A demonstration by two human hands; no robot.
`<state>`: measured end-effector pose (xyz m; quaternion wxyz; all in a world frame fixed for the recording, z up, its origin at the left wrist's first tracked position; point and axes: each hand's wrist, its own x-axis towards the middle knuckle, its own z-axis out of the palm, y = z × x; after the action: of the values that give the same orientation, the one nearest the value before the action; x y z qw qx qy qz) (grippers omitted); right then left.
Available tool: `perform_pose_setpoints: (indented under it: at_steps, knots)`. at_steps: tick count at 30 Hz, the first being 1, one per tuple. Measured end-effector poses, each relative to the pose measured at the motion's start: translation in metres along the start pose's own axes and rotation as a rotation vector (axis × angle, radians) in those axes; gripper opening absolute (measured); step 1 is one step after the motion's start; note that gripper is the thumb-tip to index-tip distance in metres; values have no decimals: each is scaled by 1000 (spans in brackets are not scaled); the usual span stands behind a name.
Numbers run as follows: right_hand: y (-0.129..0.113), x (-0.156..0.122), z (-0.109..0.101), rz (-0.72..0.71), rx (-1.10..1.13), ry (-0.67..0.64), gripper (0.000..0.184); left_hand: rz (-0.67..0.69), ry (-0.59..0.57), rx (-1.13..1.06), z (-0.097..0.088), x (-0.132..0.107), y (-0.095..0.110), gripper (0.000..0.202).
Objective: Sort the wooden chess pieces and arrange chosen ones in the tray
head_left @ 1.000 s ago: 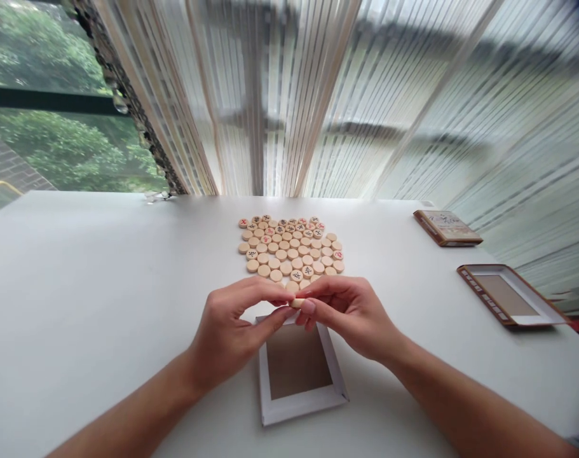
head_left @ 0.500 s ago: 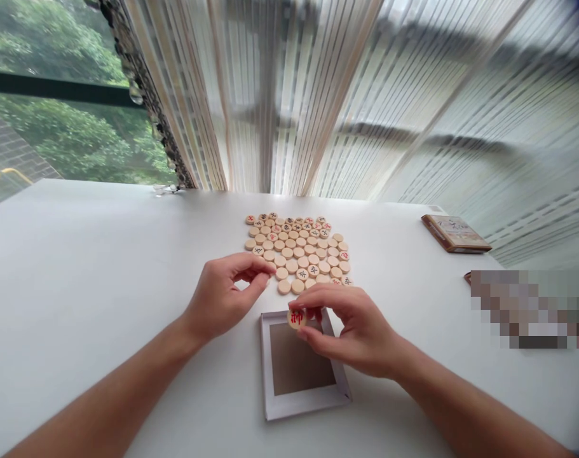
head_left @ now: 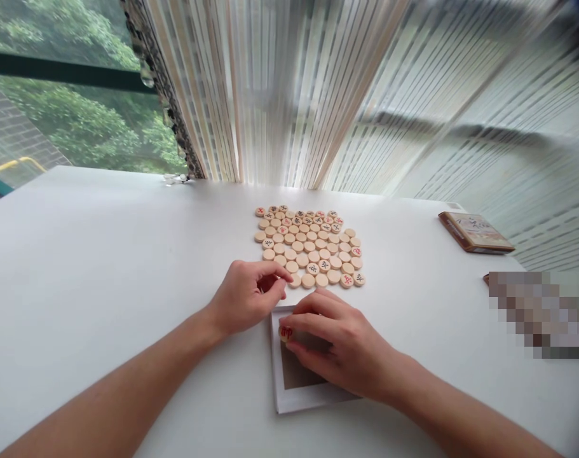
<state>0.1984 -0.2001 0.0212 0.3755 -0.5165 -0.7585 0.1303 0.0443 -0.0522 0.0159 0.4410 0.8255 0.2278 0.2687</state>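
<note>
Right hand (head_left: pixel 339 334) pinches a pale round red-marked wooden disc (head_left: pixel 285 333) edgewise, so its face shows. Left hand (head_left: pixel 246 296) curls; I cannot tell its grasp.

Red-marked disc (head_left: pixel 285 333) above the tray (head_left: pixel 313 400)
Right hand (head_left: pixel 341 332) pinches it near the far-left corner; left hand (head_left: pixel 248 296) curls loosely beside the clustered discs (head_left: pixel 309 246).

Tan discs (head_left: pixel 297 246), some red or black characters (head_left: pixel 312 268), white-rimmed brown tray (head_left: pixel 299 399), striped curtain (head_left: pixel 313 95)

It looks like a home: striped curtains (head_left: pixel 279 114), a window (head_left: pixel 70 70), trees (head_left: pixel 89 121) outside.
</note>
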Motion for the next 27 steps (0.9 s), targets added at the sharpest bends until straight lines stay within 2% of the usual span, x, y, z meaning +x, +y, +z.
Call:
perform_pose_setpoints:
  at_steps: [11, 20, 27]
  knots:
    - [1, 4, 16, -15, -183, -17, 15, -31, 20, -44, 1, -1, -1, 18]
    - [3, 0, 22, -1, -251, 50, 20, -84, 29, -105, 1, -1, 1, 16]
    - [4, 0, 23, 33, -252, 34, 20, -103, 19, -156, 1, -1, 2, 15]
